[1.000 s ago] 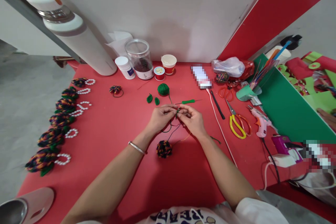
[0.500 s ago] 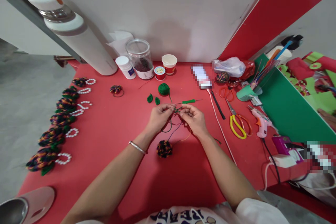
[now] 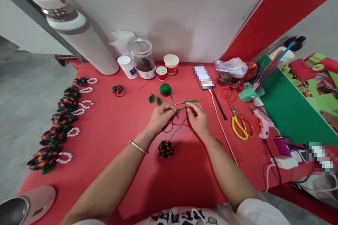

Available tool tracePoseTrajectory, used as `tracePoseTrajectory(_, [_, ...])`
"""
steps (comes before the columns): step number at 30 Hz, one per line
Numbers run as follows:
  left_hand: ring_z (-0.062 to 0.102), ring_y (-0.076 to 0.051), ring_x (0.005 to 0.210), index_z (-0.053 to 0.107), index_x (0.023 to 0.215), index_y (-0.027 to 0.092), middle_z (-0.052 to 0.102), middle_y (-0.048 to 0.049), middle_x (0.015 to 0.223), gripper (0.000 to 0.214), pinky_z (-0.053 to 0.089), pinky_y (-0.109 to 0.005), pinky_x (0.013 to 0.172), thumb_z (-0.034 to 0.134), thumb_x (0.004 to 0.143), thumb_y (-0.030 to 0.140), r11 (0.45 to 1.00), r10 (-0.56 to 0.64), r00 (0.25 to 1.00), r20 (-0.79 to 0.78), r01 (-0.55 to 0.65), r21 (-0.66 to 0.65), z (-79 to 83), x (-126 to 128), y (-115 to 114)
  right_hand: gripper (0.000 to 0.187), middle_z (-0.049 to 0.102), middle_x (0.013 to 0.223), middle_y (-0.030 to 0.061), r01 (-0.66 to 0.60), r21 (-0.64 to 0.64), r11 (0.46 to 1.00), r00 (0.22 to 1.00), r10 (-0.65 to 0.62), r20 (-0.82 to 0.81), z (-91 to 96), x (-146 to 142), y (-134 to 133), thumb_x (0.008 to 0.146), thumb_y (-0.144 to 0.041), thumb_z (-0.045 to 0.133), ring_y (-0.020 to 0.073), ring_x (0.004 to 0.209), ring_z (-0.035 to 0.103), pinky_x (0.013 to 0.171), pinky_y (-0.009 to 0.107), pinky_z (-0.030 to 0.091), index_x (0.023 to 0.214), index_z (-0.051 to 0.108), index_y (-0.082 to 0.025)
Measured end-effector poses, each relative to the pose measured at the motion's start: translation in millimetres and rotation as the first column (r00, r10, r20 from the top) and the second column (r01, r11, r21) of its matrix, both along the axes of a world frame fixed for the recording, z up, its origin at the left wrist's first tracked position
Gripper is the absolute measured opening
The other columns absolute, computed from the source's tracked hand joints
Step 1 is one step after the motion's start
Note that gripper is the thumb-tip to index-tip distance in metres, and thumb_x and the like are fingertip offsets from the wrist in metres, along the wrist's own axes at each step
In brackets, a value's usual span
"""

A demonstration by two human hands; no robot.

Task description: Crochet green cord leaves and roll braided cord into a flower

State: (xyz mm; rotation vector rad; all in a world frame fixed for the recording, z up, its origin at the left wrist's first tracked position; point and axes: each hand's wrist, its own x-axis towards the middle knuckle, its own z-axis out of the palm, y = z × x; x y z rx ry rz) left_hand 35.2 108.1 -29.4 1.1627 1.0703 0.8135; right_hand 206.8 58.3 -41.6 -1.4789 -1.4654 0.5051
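My left hand (image 3: 163,116) is closed, thumb and forefinger pinching a small piece of dark green yarn work. From it a green yarn strand (image 3: 181,108) runs to my right hand (image 3: 198,119), whose thumb and fingertips are closed on its other end. Just behind my hands a crochet hook with a green handle (image 3: 191,101) lies on the table. Beyond my left hand are a green yarn ball (image 3: 165,89) and two small green crocheted leaves (image 3: 151,98). Nearer my body sits a dark multicoloured crocheted ball (image 3: 166,149), with loose thin threads between it and my hands.
Multicoloured yarn pieces (image 3: 61,118) with white bead loops line the red table's left side. A white flask (image 3: 87,42), clear jar (image 3: 142,59) and paper cup (image 3: 171,64) stand at the back. Scissors (image 3: 239,126), a glue gun (image 3: 264,123) and a green box (image 3: 285,109) are right.
My right hand has moved a little to the right, away from my left, and the green strand now stretches across the gap. My left hand keeps its pinch almost in place.
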Motion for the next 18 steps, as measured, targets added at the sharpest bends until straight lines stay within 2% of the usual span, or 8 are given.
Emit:
tracePoseTrajectory(3, [0.038,-0.006,0.041,0.067,0.073,0.016,0.055,0.0025,0.053,0.025,0.027,-0.023,0.043,0.073,0.07,0.039,0.999,-0.005,1.0,-0.006,0.005,-0.033,1.2,-0.1,0.5,0.027,0.068,0.114,0.0082,-0.045,0.025,0.999,0.971,0.038,0.238,-3.7,6.2,2.5,0.098,-0.024,0.052,0.0228,0.109,0.062,0.097,0.037,0.049,0.117,0.071,-0.026])
tracePoseTrajectory(9, [0.042,-0.007,0.043,0.064,0.069,0.015,0.061,0.0009,0.056,0.021,0.03,-0.021,0.044,0.072,0.065,0.034,0.999,-0.013,1.0,-0.003,0.013,-0.052,3.9,1.1,0.4,0.021,0.067,0.107,0.0085,-0.04,-0.006,0.999,0.873,0.038,0.486,-2.1,5.1,4.6,0.097,-0.032,0.06,0.0253,0.1,0.058,0.085,0.038,0.048,0.112,0.072,-0.025])
tracePoseTrajectory(14, [0.041,-0.006,0.041,0.065,0.069,0.014,0.06,0.0015,0.053,0.02,0.028,-0.02,0.042,0.072,0.065,0.032,0.998,-0.008,1.0,-0.01,0.007,-0.064,2.4,1.7,0.5,0.011,0.067,0.105,0.0085,-0.047,-0.047,0.998,0.798,0.066,0.599,1.6,-4.1,7.6,0.096,-0.027,0.062,0.0266,0.1,0.053,0.081,0.038,0.043,0.089,0.069,-0.023])
tracePoseTrajectory(18, [0.043,-0.007,0.041,0.065,0.071,0.014,0.06,0.001,0.052,0.021,0.029,-0.019,0.041,0.074,0.063,0.032,0.996,0.01,1.0,-0.005,-0.011,-0.087,1.4,1.7,0.6,0.011,0.067,0.108,0.0101,-0.01,-0.012,1.0,0.795,0.015,0.606,-3.6,-7.8,8.2,0.099,-0.019,0.055,0.0268,0.104,0.053,0.083,0.038,0.04,0.09,0.062,-0.021])
